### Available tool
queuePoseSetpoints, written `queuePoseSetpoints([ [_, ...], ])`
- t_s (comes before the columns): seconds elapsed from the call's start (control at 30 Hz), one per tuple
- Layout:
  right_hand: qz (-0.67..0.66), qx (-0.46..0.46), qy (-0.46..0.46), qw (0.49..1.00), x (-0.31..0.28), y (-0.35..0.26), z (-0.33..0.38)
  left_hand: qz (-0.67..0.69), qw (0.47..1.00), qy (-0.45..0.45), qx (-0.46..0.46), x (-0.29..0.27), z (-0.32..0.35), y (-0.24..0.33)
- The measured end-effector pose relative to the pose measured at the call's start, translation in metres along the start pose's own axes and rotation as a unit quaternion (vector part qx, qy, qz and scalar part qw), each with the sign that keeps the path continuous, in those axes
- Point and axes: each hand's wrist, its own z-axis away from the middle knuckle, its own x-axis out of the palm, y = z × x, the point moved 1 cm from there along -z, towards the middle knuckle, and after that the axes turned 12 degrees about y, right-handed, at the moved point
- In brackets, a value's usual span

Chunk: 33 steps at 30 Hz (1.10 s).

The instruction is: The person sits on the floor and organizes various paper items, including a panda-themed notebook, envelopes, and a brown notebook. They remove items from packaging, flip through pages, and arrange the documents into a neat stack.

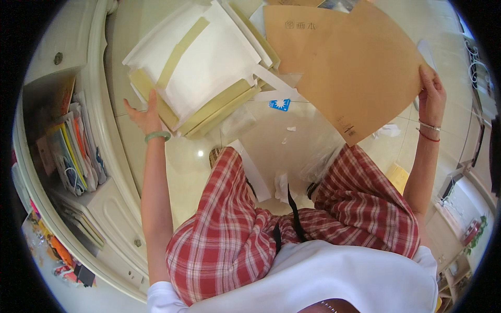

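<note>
My right hand (432,96) grips the right edge of a large, thin brown drawing book (344,73), fingers closed on it. The book is raised in front of my right knee, its plain kraft cover toward me with small dark print. On the left, my left hand (142,113) is open, fingers apart, beside the near left corner of a white box-like parcel (209,62). Yellowish tape strips (180,55) run across the parcel and along its edges. I cannot tell whether my fingertips touch it. A loose white paper strip (276,81) lies between parcel and book.
A blue-and-white card (279,105), clear plastic wrap (321,164) and paper scraps (291,129) lie on the tiled floor. To the left stands a white cabinet (120,208) with folders (78,146) on an open shelf. A yellow item (397,176) lies near my right forearm.
</note>
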Motion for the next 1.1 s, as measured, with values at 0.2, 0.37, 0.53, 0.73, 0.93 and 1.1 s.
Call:
queuePoseSetpoints([
  [0.2, 0.007, -0.179, 0.048, 0.983, 0.021, -0.033, 0.044, 0.265, 0.852, -0.42, -0.162, 0.003, 0.055, 0.133],
  [0.37, -0.049, -0.282, -0.049, 0.957, 0.044, -0.053, 0.084, 0.347, 0.81, -0.464, -0.084, 0.016, 0.132, 0.197],
  [0.53, -0.119, -0.11, 0.029, 0.986, 0.049, -0.045, 0.062, 0.347, 0.693, -0.616, -0.142, 0.008, 0.154, 0.198],
  [0.73, -0.159, 0.168, -0.151, 0.961, 0.106, -0.008, 0.094, 0.249, 0.793, -0.535, -0.153, -0.004, 0.1, 0.179],
  [0.93, 0.001, 0.243, -0.418, 0.875, 0.166, 0.0, 0.111, 0.047, 0.878, -0.476, -0.016, -0.017, -0.043, 0.114],
  [1.1, 0.067, 0.126, -0.38, 0.914, 0.178, 0.03, 0.078, 0.017, 0.86, -0.508, 0.048, -0.004, -0.116, 0.082],
])
